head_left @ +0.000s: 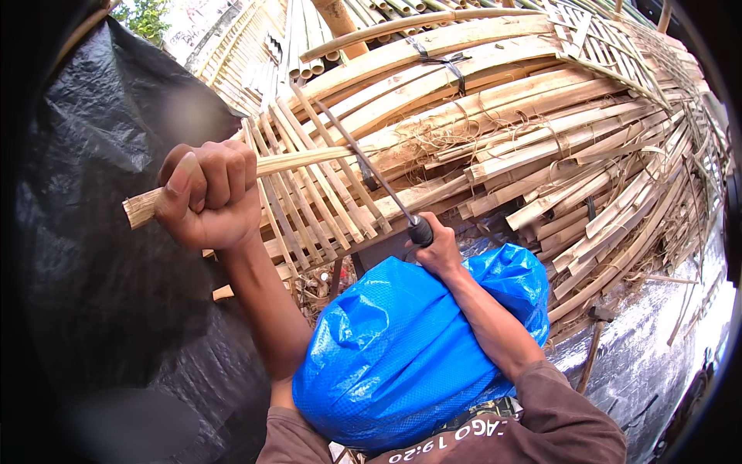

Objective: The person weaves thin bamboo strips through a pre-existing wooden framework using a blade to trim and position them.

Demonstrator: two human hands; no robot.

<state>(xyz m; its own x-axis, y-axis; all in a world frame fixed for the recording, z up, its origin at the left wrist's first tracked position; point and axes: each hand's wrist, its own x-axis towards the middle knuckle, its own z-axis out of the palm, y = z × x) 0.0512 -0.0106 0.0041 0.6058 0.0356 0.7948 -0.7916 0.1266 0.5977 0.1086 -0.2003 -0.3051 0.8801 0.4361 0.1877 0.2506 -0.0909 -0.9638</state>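
Note:
My left hand [216,189] is raised at the left in a fist around a pale split bamboo strip [297,161]. One cut end of the strip sticks out past my thumb; the other reaches right to the blade. In my right hand [440,249], near the middle, is a long thin-bladed knife [386,188], gripped by its dark wrapped handle. Its blade slants up and left and crosses the strip's far end, apparently touching it. A shiny blue tarp [386,348] covers my lap beneath both forearms.
Several narrow bamboo slats [309,193] lie side by side beyond my left hand. Split bamboo lengths [525,112] are piled high ahead and to the right. A black plastic sheet [100,209] hangs at the left. A hammer [593,348] lies at the lower right.

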